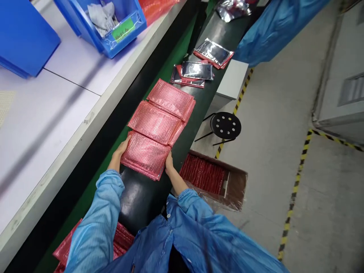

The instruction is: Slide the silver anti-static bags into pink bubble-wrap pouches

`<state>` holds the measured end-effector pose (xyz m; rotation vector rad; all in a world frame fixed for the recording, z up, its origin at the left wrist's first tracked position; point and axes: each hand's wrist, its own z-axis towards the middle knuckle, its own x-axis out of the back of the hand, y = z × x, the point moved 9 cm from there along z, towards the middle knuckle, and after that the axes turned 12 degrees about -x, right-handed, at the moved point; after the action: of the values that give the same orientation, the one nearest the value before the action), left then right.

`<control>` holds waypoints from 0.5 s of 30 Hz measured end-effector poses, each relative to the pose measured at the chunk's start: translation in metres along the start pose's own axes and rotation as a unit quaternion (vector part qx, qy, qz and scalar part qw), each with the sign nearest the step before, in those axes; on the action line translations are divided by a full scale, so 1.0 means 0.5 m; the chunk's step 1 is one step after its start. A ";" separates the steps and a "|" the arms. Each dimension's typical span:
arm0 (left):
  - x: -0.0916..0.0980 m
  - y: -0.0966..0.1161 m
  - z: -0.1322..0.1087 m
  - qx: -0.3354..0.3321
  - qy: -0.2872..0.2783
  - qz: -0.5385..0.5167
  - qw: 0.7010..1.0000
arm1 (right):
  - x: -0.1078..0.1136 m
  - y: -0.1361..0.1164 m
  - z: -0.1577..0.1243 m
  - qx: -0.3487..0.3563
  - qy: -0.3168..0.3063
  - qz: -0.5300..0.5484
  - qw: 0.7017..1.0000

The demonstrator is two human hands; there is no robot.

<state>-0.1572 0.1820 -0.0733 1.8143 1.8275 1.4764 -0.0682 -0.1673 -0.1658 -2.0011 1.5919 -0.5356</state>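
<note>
Three stacks of red bubble-wrap pouches lie in a row on the dark belt, edges overlapping. My left hand (121, 151) grips the left edge of the nearest pouch stack (146, 153), and my right hand (169, 163) holds its right edge. Most of my fingers are hidden at the stack's sides. Just beyond lie the middle pouch stack (156, 122) and the far pouch stack (171, 98). Farther up the belt are dark, shiny flat packets (196, 71) with red pouches under them.
An open carton (239, 185) packed with red pouches stands right of the belt (136, 201), near a black stool (226, 125). More red pouches (121, 240) lie at bottom left. A blue bin (125, 36) sits on the white bench (65, 110). A co-worker's blue sleeve (270, 30) shows at the top.
</note>
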 end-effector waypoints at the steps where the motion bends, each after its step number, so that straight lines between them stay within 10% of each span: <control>1: 0.003 -0.005 -0.008 -0.002 0.001 -0.004 1.000 | -0.009 0.009 -0.014 0.001 -0.001 -0.002 1.000; 11: 0.059 -0.071 -0.149 -0.006 0.210 -0.085 0.974 | 0.062 0.001 -0.055 0.048 0.022 -0.136 0.989; 15: -0.018 -0.145 -0.306 0.062 0.311 -0.175 0.932 | 0.087 -0.076 -0.001 0.096 0.039 -0.211 0.972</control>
<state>-0.3116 0.1145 -0.0538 1.0194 2.4059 1.9569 -0.0292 -0.2030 -0.1426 -2.1930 1.1021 -0.9020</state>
